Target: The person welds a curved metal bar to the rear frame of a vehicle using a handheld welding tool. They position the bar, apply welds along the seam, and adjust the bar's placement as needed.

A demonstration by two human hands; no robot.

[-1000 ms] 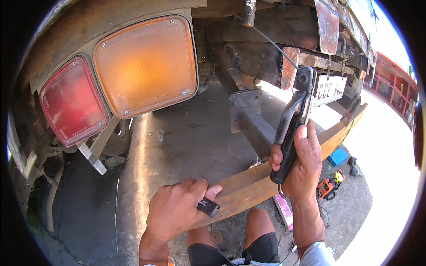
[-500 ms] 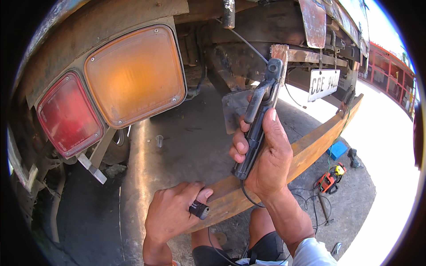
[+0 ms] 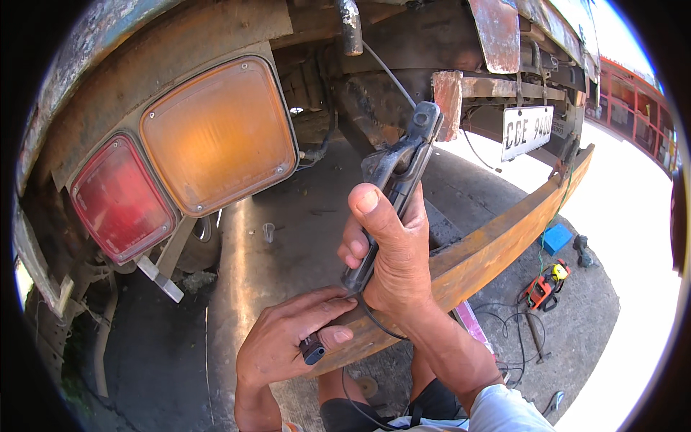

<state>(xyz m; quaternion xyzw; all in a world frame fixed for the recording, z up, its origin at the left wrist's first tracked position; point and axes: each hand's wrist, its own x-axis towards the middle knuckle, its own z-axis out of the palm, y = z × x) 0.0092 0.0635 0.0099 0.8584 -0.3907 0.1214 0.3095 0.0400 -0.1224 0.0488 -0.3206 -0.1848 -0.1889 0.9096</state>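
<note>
My right hand grips a black welding electrode holder, pointing upward in front of me. Its thumb lies raised along the holder's lever side, and a cable runs out of the lower end. A thin welding rod slants up and left from the jaw toward a worn dark pipe. Lower left, my left hand curls around a short black cylindrical piece, its kind unclear, beside the rusty beam. Part of that piece is hidden under the fingers.
An amber lamp and a red lamp are mounted on the vehicle's rear at left. A white plate hangs at right. On the ground lie a blue box, an orange tool, a hammer and loose cables.
My right hand has moved left with the electrode holder, and its thumb has shifted upward. My left hand's fingers have straightened somewhat around the black piece. The view has shifted slightly.
</note>
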